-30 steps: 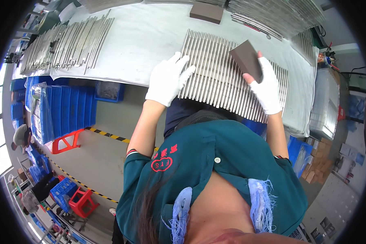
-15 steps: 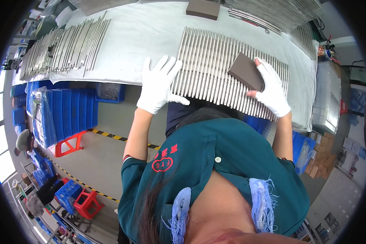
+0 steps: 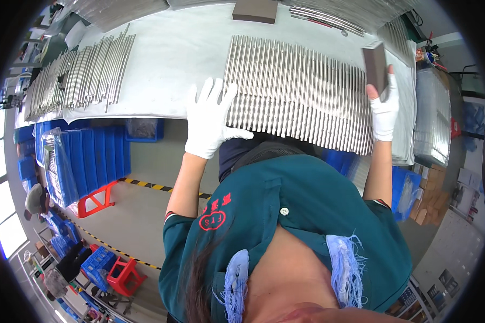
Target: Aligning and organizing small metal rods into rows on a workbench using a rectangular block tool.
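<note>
A row of slim metal rods (image 3: 296,91) lies side by side on the white-covered table in front of me. My left hand (image 3: 207,118), in a white glove, rests at the row's left end with its fingers spread; the thumb lies along the near ends of the rods. At the right end, my gloved right hand (image 3: 383,105), thumb and fingertips bare, grips a brown rectangular block (image 3: 375,67). The block is tilted up on its edge, beside the last rods.
Another brown block (image 3: 255,11) lies at the table's far side. Loose rods (image 3: 83,72) are spread at the left, and more rods (image 3: 327,20) lie at the back right. Blue crates (image 3: 94,153) and a red stool (image 3: 126,276) stand on the floor at the left.
My right hand has carried the brown block rightward off the top of the rods and turned it up on edge. My left hand stays spread at the left end of the row.
</note>
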Tool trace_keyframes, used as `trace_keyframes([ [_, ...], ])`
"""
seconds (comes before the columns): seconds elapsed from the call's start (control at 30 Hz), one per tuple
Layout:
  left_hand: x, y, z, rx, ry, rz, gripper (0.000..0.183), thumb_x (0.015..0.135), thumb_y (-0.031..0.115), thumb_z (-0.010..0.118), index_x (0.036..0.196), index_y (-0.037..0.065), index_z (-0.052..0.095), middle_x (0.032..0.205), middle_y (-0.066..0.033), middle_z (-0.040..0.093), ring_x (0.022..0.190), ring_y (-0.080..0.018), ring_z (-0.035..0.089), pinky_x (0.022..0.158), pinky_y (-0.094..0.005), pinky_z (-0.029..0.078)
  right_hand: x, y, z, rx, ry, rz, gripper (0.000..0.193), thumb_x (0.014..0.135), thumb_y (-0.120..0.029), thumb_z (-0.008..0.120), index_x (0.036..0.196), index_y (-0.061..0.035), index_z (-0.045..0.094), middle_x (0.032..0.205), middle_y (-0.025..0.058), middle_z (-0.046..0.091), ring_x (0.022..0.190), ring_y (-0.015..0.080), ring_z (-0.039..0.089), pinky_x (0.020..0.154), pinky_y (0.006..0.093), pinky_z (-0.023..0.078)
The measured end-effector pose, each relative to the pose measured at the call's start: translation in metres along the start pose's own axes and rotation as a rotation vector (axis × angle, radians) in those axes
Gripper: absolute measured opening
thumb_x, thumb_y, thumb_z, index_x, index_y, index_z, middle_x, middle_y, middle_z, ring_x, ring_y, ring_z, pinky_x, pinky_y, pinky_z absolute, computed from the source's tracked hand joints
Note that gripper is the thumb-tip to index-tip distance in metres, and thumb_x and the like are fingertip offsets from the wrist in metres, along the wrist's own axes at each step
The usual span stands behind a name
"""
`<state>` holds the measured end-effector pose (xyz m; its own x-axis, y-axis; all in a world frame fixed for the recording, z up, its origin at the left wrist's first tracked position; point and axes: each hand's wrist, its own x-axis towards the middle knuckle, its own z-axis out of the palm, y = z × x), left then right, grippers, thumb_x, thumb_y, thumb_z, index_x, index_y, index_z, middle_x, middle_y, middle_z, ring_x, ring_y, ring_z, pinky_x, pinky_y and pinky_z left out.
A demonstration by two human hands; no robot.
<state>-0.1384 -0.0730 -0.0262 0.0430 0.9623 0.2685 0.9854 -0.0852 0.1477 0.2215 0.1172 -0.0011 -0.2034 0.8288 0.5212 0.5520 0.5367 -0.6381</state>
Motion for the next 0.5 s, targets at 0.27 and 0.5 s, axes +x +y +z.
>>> trace_keyframes([
  [0.27, 0.001, 0.002, 0.003, -0.031, 0.02, 0.003, 0.115, 0.06, 0.087, 0.052, 0.139, 0.005, 0.051, 0.138, -0.0268, 0.048, 0.133, -0.0433, 0.04, 0.111, -0.0618, 0.02, 0.03, 0.077, -0.028, 0.203, 0.43, 0.219, 0.083, 0.088, -0.029, 0.076, 0.147, 0.0079, 0.031, 0.145, 0.0186, 0.044, 0.128, 0.0226, 0.049, 0.108, 0.03, 0.036],
  [0.5, 0.007, 0.011, -0.003, -0.092, -0.083, -0.01, 0.114, 0.061, 0.085, 0.054, 0.141, 0.004, 0.047, 0.142, -0.0285, 0.043, 0.137, -0.0415, 0.036, 0.112, -0.0615, 0.017, 0.021, 0.081, -0.003, 0.163, 0.451, 0.135, 0.079, 0.091, -0.029, 0.072, 0.147, 0.0086, 0.03, 0.141, 0.0189, 0.047, 0.124, 0.023, 0.051, 0.107, 0.0321, 0.038],
])
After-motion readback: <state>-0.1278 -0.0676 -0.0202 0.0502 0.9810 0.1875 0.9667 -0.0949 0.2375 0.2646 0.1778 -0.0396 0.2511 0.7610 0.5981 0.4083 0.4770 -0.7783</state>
